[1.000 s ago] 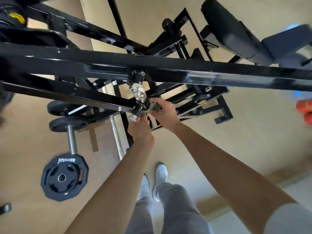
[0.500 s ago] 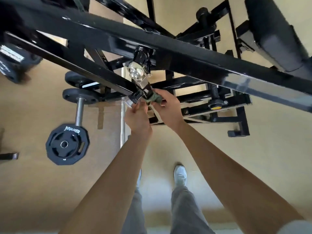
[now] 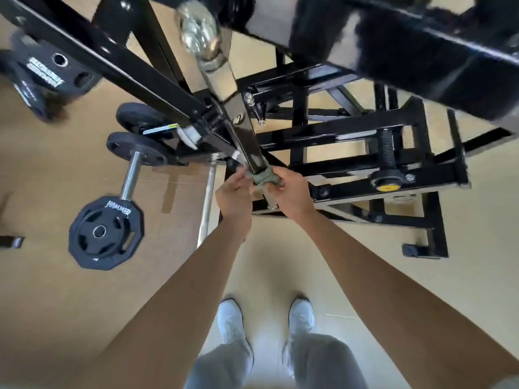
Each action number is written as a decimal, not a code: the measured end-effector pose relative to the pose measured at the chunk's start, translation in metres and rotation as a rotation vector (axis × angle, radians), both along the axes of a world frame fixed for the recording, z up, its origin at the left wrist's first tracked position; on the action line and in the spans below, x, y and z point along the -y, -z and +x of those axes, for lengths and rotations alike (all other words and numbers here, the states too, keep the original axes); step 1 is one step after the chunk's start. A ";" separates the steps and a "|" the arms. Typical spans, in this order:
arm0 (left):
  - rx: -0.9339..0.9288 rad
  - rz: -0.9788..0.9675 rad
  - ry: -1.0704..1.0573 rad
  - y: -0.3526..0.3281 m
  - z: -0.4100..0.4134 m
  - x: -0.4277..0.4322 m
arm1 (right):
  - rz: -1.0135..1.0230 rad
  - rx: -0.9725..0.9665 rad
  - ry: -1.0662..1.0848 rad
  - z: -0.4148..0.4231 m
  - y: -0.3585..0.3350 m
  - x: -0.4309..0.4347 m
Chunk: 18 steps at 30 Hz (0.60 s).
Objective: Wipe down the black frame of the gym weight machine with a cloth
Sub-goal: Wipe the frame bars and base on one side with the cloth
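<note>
Both hands have slid down the slanted black square steel bar (image 3: pixel 247 141) of the machine frame, away from the shiny chrome ball joint (image 3: pixel 199 32) they were just under half a second ago, and the crumpled grey-green cloth (image 3: pixel 264 177) has gone with them — it is now wrapped round the bar near its lower end. The right hand (image 3: pixel 293 193) grips the cloth with its fingers (image 3: pixel 280 175) curled tight over it, while the left hand (image 3: pixel 234 193) closes narrow fingers (image 3: pixel 239 176) on the cloth's left edge — both above the tan floor (image 3: pixel 280 262).
</note>
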State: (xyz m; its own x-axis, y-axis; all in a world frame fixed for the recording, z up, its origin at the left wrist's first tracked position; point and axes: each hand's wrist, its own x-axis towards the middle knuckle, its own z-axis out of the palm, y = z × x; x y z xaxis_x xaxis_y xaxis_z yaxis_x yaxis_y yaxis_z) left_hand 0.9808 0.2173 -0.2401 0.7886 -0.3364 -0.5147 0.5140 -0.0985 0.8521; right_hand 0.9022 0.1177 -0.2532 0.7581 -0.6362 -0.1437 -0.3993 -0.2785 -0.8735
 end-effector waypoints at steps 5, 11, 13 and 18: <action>0.012 -0.063 -0.036 0.080 -0.006 0.000 | -0.081 -0.043 0.037 -0.010 0.083 -0.002; 0.118 -0.116 0.049 0.186 -0.006 0.001 | -0.142 -0.004 0.089 -0.021 0.188 -0.014; 0.183 -0.129 0.087 0.219 -0.006 0.002 | -0.191 0.001 0.121 -0.022 0.221 -0.016; 0.264 -0.123 0.175 0.298 -0.007 0.003 | -0.268 0.018 0.167 -0.021 0.293 -0.010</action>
State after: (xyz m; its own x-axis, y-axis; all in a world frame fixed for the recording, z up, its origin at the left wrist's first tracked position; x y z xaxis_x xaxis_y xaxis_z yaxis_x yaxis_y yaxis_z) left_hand 0.9734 0.2146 -0.5376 0.8140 -0.5256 -0.2473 0.2582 -0.0539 0.9646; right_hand 0.8808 0.1272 -0.5463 0.6407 -0.7656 0.0582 -0.4444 -0.4315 -0.7851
